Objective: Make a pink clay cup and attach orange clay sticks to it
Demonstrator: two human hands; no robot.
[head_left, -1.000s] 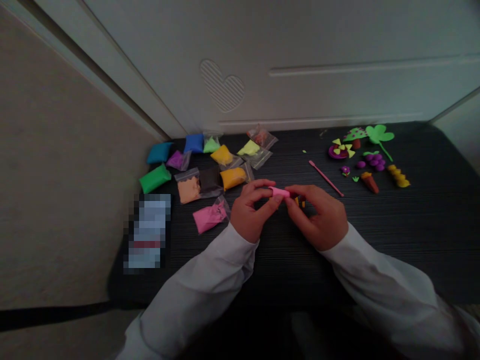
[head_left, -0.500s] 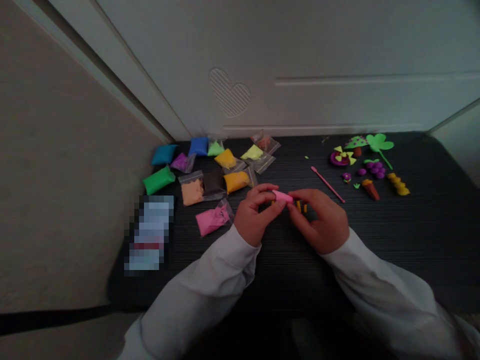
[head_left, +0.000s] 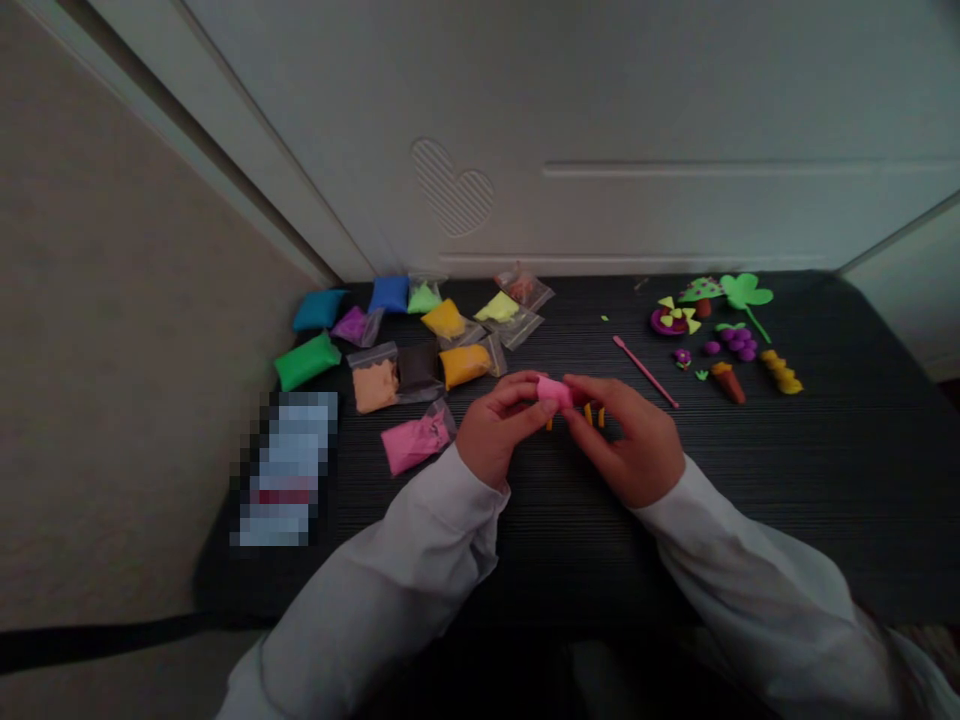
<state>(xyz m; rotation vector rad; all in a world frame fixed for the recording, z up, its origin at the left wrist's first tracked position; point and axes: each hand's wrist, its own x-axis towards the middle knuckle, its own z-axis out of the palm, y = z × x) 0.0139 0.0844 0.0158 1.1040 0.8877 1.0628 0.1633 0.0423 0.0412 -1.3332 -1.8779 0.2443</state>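
Note:
Between my two hands, above the dark table, is a small flat piece of pink modelling clay (head_left: 554, 391). My left hand (head_left: 495, 428) pinches its left side with thumb and fingers. On the right side, the thumb and fingertips of my right hand (head_left: 630, 435) grip it too. Small orange clay sticks (head_left: 595, 414) lie on the table just behind and below the fingers, partly hidden by them. An opened bag of pink clay (head_left: 411, 443) lies left of my left hand. A pink modelling tool (head_left: 646, 372) rests beyond my right hand.
Several bags of coloured clay, such as a green one (head_left: 307, 362), spread across the table's (head_left: 750, 500) left half. A phone (head_left: 292, 470) with a blurred screen lies at the left edge. Finished clay figures, including purple grapes (head_left: 739, 343) and a green clover (head_left: 746, 292), sit at the right.
The pink clay is turned between my fingers and now shows a broader, shorter face. Both hands stay closed on it. The whole view has shifted slightly.

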